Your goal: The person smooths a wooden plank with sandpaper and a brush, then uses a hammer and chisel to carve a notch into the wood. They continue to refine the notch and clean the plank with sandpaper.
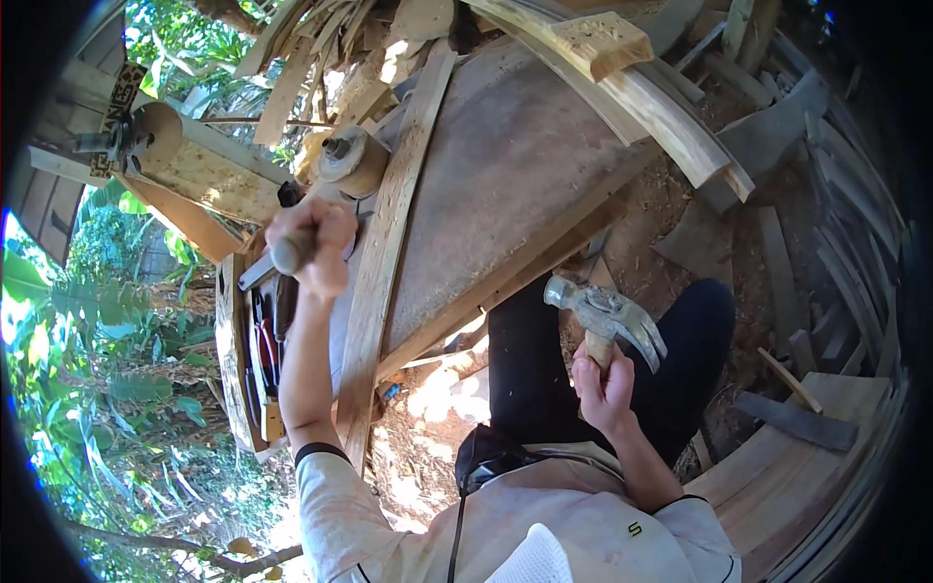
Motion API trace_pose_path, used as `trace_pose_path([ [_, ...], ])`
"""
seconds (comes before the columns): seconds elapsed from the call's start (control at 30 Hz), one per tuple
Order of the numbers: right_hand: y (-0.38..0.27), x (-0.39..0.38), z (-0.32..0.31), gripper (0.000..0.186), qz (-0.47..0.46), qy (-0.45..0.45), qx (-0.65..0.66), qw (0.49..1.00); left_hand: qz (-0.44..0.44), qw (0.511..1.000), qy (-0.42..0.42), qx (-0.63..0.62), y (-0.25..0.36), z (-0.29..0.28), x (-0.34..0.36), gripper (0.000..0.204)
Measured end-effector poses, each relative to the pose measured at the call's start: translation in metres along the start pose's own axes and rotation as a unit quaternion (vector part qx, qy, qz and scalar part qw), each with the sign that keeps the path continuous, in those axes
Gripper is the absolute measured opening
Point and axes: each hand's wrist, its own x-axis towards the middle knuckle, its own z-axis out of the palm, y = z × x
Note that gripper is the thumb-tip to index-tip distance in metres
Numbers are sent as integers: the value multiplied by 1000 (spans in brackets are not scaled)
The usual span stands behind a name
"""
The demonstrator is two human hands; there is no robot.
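In my right hand (606, 389) is a claw hammer (604, 313), gripped by its wooden handle close under the metal head. The head is raised over my lap, with its claw pointing right. My left hand (319, 238) is closed around a rounded wooden handle (293, 252) at the left side of the workbench (515, 146). Blur and the hand hide what kind of tool this handle belongs to. Just beyond that hand stands a round container with a dark knob (354, 163). A flat metal strip (257, 273) lies to its left.
A long plank (400, 214) runs along the bench's left side. Below my left hand, a wooden tool tray holds red-handled pliers (267, 345). Timber pieces (661, 117) lie across the far right corner. Boards (787, 466) are stacked at lower right, and scraps litter the ground.
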Motion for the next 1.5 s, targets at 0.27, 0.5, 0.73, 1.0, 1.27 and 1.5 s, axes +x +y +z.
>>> trace_pose_path([
  [0.27,10,-5,0,20,-61,-24,-44,997,30,999,-41,7,-9,12,-20,29],
  [0.5,10,-9,6,12,-41,-70,-32,996,86,979,-160,90,0,26,-19,23],
  [0.73,3,-8,5,14,-173,-148,-105,968,132,956,-245,97,-5,48,-21,23],
  [1.0,-9,-12,2,11,-234,-97,-51,966,120,924,-342,122,-4,52,-31,13],
  [1.27,-45,4,11,27,-330,-36,54,942,93,932,-333,107,-5,52,-36,15],
  [1.5,-29,29,28,16,-258,-68,-246,932,66,910,-379,152,-14,60,-38,15],
])
